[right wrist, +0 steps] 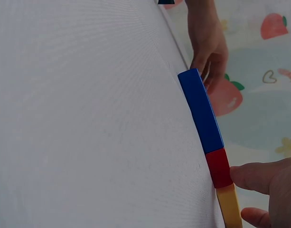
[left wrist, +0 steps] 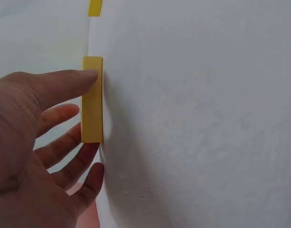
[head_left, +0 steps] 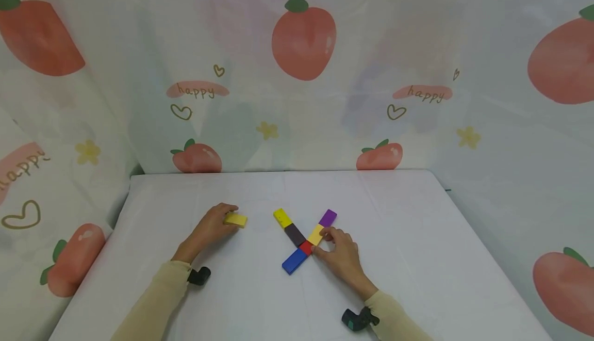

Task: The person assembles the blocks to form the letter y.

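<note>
My left hand (head_left: 214,226) pinches a yellow block (head_left: 235,220) at the left of the arrangement. In the left wrist view the thumb lies across this block, with the other fingers behind and below it. My right hand (head_left: 342,256) is beside the joined blocks. Its thumb touches the red block (right wrist: 219,167), and its fingertips are at the light yellow block (head_left: 315,234). From the red one, a blue block (head_left: 295,261) runs toward the lower left. A purple block (head_left: 328,217) extends past the light yellow one. A dark block (head_left: 295,234) and a bright yellow block (head_left: 282,218) form the upper-left arm.
The blocks lie on a table covered with a white cloth (head_left: 399,217). Its far edge meets a hanging peach-print curtain (head_left: 315,124). Each wrist carries a small black camera, one on the left (head_left: 199,276) and one on the right (head_left: 359,320).
</note>
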Motion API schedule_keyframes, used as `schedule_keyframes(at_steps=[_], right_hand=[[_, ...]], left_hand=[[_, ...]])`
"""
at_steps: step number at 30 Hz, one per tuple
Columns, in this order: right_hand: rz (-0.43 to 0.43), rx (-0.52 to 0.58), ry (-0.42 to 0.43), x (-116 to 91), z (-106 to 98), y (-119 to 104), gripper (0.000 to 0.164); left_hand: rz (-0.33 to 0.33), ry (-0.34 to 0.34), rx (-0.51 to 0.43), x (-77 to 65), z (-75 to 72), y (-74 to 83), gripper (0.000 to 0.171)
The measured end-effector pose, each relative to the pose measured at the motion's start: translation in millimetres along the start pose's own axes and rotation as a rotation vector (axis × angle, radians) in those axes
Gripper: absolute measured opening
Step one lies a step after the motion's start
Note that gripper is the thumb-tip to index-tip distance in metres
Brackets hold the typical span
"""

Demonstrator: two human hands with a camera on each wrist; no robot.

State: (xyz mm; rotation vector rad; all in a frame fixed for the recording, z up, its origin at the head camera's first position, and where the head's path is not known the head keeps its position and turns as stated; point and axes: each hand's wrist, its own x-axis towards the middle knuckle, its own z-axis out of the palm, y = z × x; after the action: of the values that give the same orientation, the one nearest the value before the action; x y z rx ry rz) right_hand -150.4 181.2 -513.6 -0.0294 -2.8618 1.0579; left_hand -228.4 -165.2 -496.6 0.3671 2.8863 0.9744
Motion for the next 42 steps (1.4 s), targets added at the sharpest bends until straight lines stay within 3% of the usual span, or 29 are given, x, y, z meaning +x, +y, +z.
schedule_keyframes(at_steps=[4,12,21,35,42], right_hand=[[0.005,-0.004,-0.002,0.2,-0.2,-0.6,0.040],[-0.017,0.003,0.012,-0.1,1.2,1.3,0.039],[-0.002,-0.006,0.009,0.4,1.1,1.3,0.038],[-0.009,-0.011,0.014,0.5,1.5,2.2,0.038],[-0.004,-0.020,0.012,1.0,1.0,2.1,0.040]], left_hand=[[-0.010,-0.015,0.004,1.7,1.0,-2.7,0.048],[0.036,-0.012,0.031,3.7,3.2,-5.2,0.035],[0.031,-0.002,0.050,2.7,5.4,-4.2,0.035],[0.006,0.046,0.018,-6.7,9.5,15.1,0.037],[-0.020,0.061,0.045,-14.5,13.9,25.4,0.038]])
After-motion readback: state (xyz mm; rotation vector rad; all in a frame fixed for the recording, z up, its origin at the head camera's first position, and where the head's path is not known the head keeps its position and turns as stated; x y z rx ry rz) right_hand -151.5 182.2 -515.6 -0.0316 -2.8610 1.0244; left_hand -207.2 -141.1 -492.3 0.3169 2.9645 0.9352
